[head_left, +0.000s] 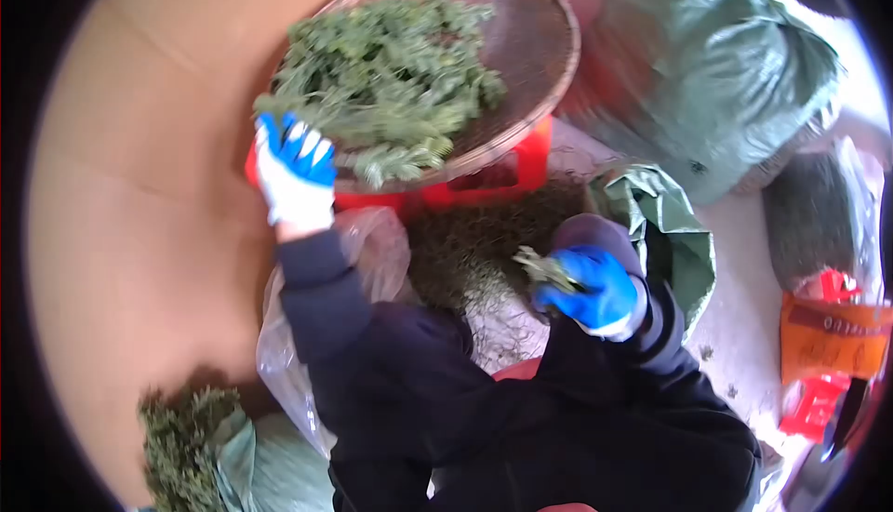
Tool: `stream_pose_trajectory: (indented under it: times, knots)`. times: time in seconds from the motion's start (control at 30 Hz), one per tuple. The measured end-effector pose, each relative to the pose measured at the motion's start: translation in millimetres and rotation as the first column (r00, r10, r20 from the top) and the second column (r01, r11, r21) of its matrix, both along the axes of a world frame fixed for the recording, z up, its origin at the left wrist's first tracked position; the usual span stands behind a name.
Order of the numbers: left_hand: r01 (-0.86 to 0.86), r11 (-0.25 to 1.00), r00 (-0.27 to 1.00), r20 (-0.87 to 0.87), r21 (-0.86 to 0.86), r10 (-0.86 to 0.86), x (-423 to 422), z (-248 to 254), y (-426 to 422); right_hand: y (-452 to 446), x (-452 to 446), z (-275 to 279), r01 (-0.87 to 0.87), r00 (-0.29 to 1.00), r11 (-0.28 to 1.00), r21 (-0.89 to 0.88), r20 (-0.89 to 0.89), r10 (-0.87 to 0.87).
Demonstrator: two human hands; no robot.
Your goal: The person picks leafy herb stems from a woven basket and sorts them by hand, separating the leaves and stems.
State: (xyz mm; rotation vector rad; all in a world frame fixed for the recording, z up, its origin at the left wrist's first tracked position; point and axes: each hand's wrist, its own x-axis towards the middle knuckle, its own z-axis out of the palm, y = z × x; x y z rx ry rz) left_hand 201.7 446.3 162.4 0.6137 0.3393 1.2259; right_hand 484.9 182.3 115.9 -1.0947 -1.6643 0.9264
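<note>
A round woven tray holds a heap of green leafy sprigs and rests on a red plastic stool or crate. My left hand, in a white glove with blue coating, is at the tray's left front edge, its fingers curled round the end of a leafy sprig. Lower right, over my lap, my right hand wears a similar blue-coated glove. Its fingers are closed on a small bunch of stems that points left. Part of that bunch is hidden by the fingers.
Loose dark stems litter the floor before me. A clear plastic bag lies left, an open green sack right. A big full green sack stands behind; another sack of greenery is lower left. An orange packet lies far right.
</note>
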Motion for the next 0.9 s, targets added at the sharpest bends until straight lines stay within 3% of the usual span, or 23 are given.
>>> stream_pose_trajectory:
  times: [0.03, 0.1, 0.17, 0.23, 0.27, 0.3, 0.37, 0.4, 0.43, 0.5, 0.53, 0.57, 0.6, 0.63, 0.7, 0.77, 0.83, 0.87, 0.9]
  knots:
    - [-0.158, 0.978, 0.979, -0.152, -0.14, 0.137, 3.0, 21.2, -22.7, -13.8, 5.3, -2.3, 0.166, 0.963, 0.983, -0.074, -0.202, -0.177]
    - [-0.106, 0.977, 0.974, -0.219, -0.185, 0.064, 22.2, 21.0, -39.4, -41.7, 15.8, -7.4, 0.447, 0.647, 0.869, -0.214, -0.594, -0.479]
    - [0.094, 0.993, 0.987, -0.122, -0.074, -0.102, 16.6, 17.7, -35.7, -52.4, 48.0, -26.7, 0.795, 0.568, 0.587, -0.15, -0.155, -0.808]
    - [0.241, 0.97, 0.968, -0.074, 0.031, -0.238, 10.8, 30.5, -37.5, -59.8, 67.7, -45.8, 0.885, 0.462, 0.448, -0.123, 0.133, -0.877]
    - [0.294, 0.955, 0.955, -0.053, 0.038, -0.292, 8.0, 35.2, -39.6, -72.5, 78.3, -39.8, 0.904, 0.332, 0.426, 0.039, 0.566, -0.754]
    - [0.353, 0.935, 0.936, -0.03, 0.037, -0.352, 7.9, 40.8, -43.9, -86.7, 93.0, -57.4, 0.859, 0.247, 0.481, 0.176, 0.68, -0.69]
    - [0.461, 0.887, 0.887, 0.012, 0.035, -0.462, 13.5, 54.7, -59.1, -105.3, 120.0, -90.7, 0.895, 0.333, 0.445, 0.025, 0.627, -0.705]
    - [0.356, 0.934, 0.933, -0.044, -0.006, -0.356, 16.5, 61.3, -73.4, -110.7, 125.3, -93.8, 0.887, 0.32, 0.462, -0.011, 0.736, -0.597]
    - [0.546, 0.838, 0.834, 0.087, 0.003, -0.544, 16.8, 70.4, -82.1, -112.9, 128.3, -95.4, 0.878, 0.303, 0.477, -0.048, 0.826, -0.476]
    - [0.544, 0.838, 0.838, 0.015, 0.025, -0.545, 18.1, 87.3, -105.7, -107.3, 134.4, -100.6, 0.878, 0.276, 0.455, -0.145, 0.932, -0.234]
    - [0.567, 0.817, 0.818, 0.048, 0.104, -0.574, 17.0, 92.1, -110.8, -102.7, 137.8, -101.8, 0.888, 0.269, 0.415, -0.2, 0.956, -0.116]
    - [0.482, 0.856, 0.866, 0.044, 0.187, -0.498, 18.2, 95.9, -117.5, -99.1, 140.5, -103.4, 0.897, 0.264, 0.365, -0.248, 0.964, 0.005]
    - [0.465, 0.856, 0.869, 0.07, 0.225, -0.49, 15.5, 97.6, -118.0, -97.6, 141.6, -98.9, 0.886, 0.22, 0.415, -0.207, 0.975, 0.018]
    - [0.446, 0.855, 0.87, 0.096, 0.264, -0.483, 13.6, 98.5, -117.9, -86.4, 131.1, -68.3, 0.852, 0.257, 0.459, -0.253, 0.965, 0.055]
    - [0.592, 0.734, 0.738, 0.142, 0.332, -0.66, 15.6, 100.7, -112.3, -68.3, 111.3, -0.8, 0.77, 0.32, 0.538, -0.342, 0.937, 0.138]
    - [0.643, 0.68, 0.663, 0.188, 0.354, -0.725, 18.5, 98.6, -112.0, -62.8, 97.9, 33.0, 0.569, 0.201, 0.822, 0.022, 0.966, -0.165]
    - [0.616, 0.718, 0.676, 0.251, 0.323, -0.693, 23.3, 90.1, -116.4, -38.0, 65.5, 83.5, 0.583, 0.231, 0.759, 0.29, 0.837, -0.497]
    - [0.727, 0.623, 0.595, 0.188, 0.289, -0.782, 23.5, 87.6, -110.0, -17.0, 52.4, 85.4, 0.658, 0.602, 0.718, 0.225, 0.415, -0.682]
    - [0.628, 0.748, 0.71, 0.237, 0.213, -0.663, 24.0, 82.3, -119.5, 4.1, 40.5, 86.8, 0.691, 0.722, 0.712, 0.121, -0.165, -0.672]
